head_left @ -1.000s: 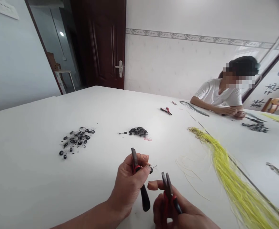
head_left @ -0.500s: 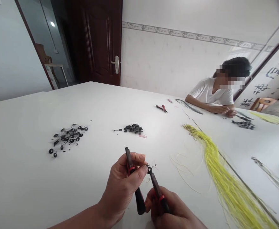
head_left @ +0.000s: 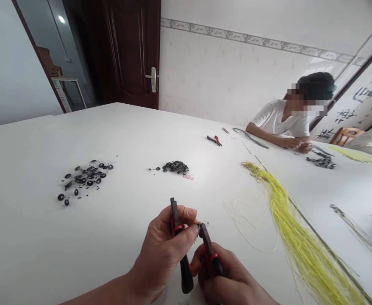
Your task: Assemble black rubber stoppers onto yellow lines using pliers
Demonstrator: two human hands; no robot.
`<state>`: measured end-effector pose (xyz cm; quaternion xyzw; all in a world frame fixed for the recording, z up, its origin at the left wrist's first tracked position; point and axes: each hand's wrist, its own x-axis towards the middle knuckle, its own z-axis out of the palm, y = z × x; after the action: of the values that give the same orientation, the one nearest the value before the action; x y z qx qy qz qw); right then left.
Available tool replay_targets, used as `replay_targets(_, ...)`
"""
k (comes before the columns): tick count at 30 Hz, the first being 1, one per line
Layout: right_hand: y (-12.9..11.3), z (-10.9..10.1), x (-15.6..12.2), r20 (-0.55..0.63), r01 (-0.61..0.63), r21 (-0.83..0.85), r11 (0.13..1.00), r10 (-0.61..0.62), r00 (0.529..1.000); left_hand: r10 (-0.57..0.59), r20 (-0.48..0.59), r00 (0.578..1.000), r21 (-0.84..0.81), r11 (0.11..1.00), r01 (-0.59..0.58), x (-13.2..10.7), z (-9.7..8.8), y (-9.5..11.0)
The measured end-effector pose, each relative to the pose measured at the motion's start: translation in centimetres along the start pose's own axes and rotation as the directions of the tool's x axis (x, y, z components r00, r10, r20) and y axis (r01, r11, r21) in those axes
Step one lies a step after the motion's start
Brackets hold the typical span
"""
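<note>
Your left hand: curled shut round black-handled pliers, thumb tip just beside small black ring. Your right hand: shut round second pliers, red-collared, tips at ring. On tabletop: large heap of black rings, smaller heap, yellow fibre bundle right of hands. Co-worker seated at far side.

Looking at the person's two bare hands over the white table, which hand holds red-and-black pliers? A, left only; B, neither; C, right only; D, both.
D: the left hand grips red-and-black pliers, and the right hand grips a second red-and-black pair.
</note>
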<state>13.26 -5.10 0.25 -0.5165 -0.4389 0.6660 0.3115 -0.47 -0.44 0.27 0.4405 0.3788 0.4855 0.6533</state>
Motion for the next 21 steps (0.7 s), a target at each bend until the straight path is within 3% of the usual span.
replay_targets(10, 1.4, -0.5, -0.1, 0.016, -0.013, 0.078, 0.997, 0.012, 1.000, -0.013, 0.008, 1.000, -0.010, 1.000, 0.013, 0.1, 0.0, 0.0)
replay_targets(21, 0.9, -0.5, 0.3, 0.011, -0.011, 0.060, 0.998, 0.011, 1.000, 0.024, 0.040, 0.999, 0.035, 0.999, -0.025, 0.0, 0.1, 0.3)
